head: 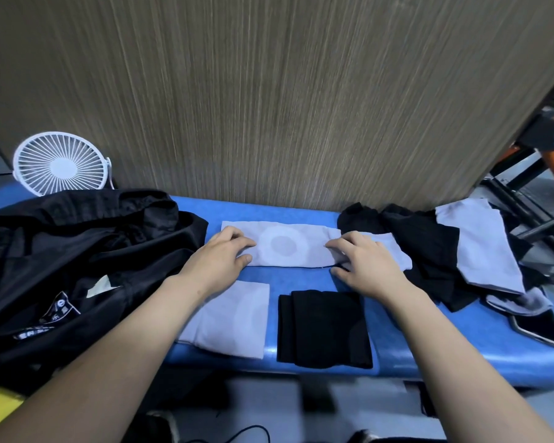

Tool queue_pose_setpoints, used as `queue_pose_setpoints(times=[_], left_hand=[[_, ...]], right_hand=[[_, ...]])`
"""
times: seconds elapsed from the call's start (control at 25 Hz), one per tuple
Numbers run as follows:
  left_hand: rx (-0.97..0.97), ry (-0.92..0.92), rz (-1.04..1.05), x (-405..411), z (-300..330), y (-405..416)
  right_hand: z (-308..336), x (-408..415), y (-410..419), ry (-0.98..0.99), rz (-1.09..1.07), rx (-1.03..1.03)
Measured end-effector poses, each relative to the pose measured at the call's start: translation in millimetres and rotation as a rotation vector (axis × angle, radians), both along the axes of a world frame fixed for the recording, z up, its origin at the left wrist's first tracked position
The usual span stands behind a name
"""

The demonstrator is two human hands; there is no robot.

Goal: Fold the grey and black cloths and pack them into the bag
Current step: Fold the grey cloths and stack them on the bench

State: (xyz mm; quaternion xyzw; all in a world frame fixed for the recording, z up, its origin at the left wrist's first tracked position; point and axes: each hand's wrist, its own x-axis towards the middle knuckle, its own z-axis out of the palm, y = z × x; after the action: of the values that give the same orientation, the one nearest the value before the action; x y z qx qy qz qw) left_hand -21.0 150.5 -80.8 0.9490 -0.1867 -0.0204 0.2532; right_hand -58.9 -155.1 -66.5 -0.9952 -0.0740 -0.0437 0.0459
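A grey cloth (285,244) with a pale ring print lies folded into a long strip across the blue bench (461,346). My left hand (221,254) presses its left end, fingers closed on the edge. My right hand (365,260) pinches its right end. In front of it lie a folded grey cloth (237,318) and a folded black cloth (325,327), side by side. An unfolded pile of black cloths (422,244) and grey cloths (483,251) sits to the right. The black bag (77,260) slumps at the left.
A white desk fan (60,163) stands behind the bag against the wood-grain wall. A phone (541,327) lies at the bench's right front edge beside a crumpled grey cloth. Black and orange equipment frames stand at the far right.
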Motion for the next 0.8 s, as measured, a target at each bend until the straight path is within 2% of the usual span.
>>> queue_pose_setpoints(times=[0.2, 0.4, 0.56, 0.8], left_hand=[[-0.032, 0.013, -0.022, 0.2, -2.7, -0.1], [-0.097, 0.032, -0.042, 2.6, -6.0, -6.4], [-0.440, 0.068, 0.024, 4.1, -2.9, -16.0], [-0.755, 0.178, 0.271, 7.1, 5.2, -13.6]], right_hand=[[-3.0, -0.9, 1.8, -0.228, 0.056, 0.188], [3.6, -3.7, 13.3, -0.347, 0.152, 0.310], [11.8, -7.7, 32.3, -0.416, 0.249, 0.324], [9.0, -6.1, 84.7, -0.350, 0.360, 0.362]])
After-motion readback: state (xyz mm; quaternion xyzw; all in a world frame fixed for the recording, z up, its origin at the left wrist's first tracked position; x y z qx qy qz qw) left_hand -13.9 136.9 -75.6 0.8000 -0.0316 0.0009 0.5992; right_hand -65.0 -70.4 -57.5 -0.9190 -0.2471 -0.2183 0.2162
